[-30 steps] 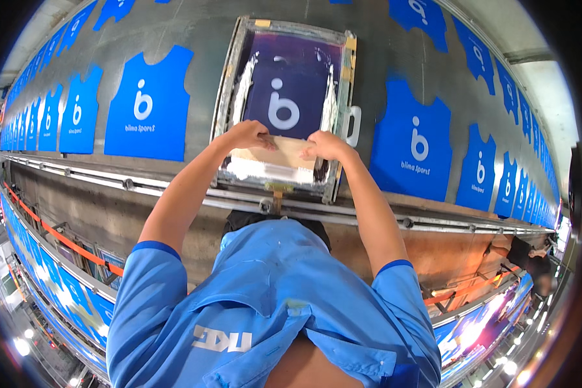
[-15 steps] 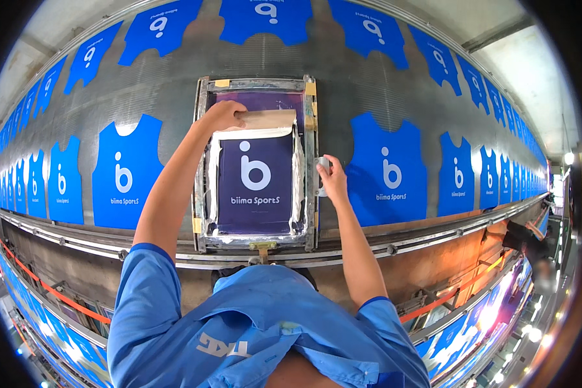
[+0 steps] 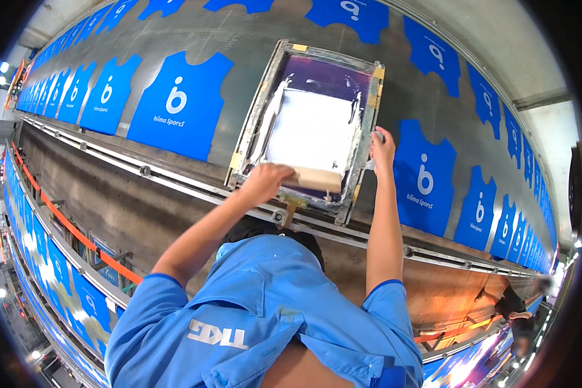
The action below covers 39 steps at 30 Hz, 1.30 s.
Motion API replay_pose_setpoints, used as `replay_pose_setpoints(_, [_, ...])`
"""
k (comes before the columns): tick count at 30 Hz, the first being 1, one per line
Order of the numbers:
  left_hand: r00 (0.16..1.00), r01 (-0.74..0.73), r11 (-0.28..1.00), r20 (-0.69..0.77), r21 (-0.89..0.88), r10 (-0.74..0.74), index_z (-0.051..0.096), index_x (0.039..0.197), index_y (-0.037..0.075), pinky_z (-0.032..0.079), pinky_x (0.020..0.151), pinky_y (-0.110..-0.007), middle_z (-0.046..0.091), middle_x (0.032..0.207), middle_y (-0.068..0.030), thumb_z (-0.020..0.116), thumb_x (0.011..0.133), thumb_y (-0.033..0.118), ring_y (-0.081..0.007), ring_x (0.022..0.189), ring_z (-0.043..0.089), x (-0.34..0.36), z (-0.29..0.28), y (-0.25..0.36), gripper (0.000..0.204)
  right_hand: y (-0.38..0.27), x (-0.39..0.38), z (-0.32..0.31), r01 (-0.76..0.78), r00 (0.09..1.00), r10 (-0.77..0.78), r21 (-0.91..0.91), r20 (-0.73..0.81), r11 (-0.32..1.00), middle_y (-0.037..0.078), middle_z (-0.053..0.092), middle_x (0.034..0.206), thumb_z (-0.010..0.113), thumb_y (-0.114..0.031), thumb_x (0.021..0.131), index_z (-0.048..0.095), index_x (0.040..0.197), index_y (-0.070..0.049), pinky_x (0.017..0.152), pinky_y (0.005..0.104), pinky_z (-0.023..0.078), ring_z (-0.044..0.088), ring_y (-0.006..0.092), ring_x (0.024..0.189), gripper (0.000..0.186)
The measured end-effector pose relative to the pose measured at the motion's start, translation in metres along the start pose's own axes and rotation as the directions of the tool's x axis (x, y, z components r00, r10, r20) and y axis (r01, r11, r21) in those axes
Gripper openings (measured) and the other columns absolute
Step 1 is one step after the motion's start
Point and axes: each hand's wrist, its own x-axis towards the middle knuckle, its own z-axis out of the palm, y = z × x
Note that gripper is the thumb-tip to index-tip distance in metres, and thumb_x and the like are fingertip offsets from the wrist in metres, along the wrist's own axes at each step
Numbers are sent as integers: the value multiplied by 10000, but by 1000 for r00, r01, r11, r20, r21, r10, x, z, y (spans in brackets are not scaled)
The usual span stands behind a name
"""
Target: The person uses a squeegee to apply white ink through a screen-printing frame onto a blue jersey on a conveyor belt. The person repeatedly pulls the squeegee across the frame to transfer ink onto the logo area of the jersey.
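Note:
A screen-printing frame (image 3: 367, 111) lies tilted on the long dark table. White ink (image 3: 312, 129) covers the middle of its purple mesh. My left hand (image 3: 264, 181) is closed around the left end of a wooden squeegee (image 3: 317, 178), which rests across the mesh at the near end of the frame. At the frame's right side, my right hand (image 3: 383, 149) grips a grey handle (image 3: 377, 136). Left of the frame lies a blue vest panel (image 3: 178, 103) with a white print; another blue vest panel (image 3: 427, 181) lies to the right. Whatever is under the inked mesh is hidden.
Rows of printed blue panels run along both sides of the table (image 3: 239, 71). A metal rail (image 3: 145, 171) edges its near side, with a bracket (image 3: 291, 210) at the frame. Behind me stand an orange rail (image 3: 119, 268) and another table; a person (image 3: 514, 310) is at the far right.
My left hand has drawn the squeegee from the far end of the frame to the near end, and white ink now covers the design. My view has turned; my right hand stays at the handle.

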Motion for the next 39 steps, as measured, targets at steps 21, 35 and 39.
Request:
replay_pose_setpoints(21, [995, 103, 981, -5, 166, -103, 716, 1033, 135, 482, 872, -416, 716, 1003, -25, 738, 781, 111, -263, 1010, 655, -25, 13, -9, 253, 43, -17, 20, 354, 877, -399, -201, -267, 913, 138, 707, 1068, 545, -247, 1046, 697, 1083, -63, 894, 389, 527, 682, 307, 1004, 242])
replay_pose_setpoints(35, [993, -34, 976, -107, 217, 58, 738, 1020, 138, 468, 840, -407, 722, 1003, -39, 704, 729, 27, -271, 944, 645, -13, -9, -8, 314, 24, -17, 30, 34, 948, -113, -257, -299, 966, 137, 634, 667, 567, -408, 1035, 662, 1120, -140, 632, 460, 494, 650, 378, 640, 297])
replay_pose_setpoints(39, [994, 51, 995, -97, 87, -42, 734, 1024, 125, 496, 802, -429, 698, 952, -67, 713, 760, 34, -323, 900, 627, 30, -30, -17, 280, 33, -13, 33, 68, 924, -184, -329, -335, 942, 165, 688, 777, 592, -386, 1029, 686, 1152, -119, 674, 422, 515, 673, 352, 696, 310])
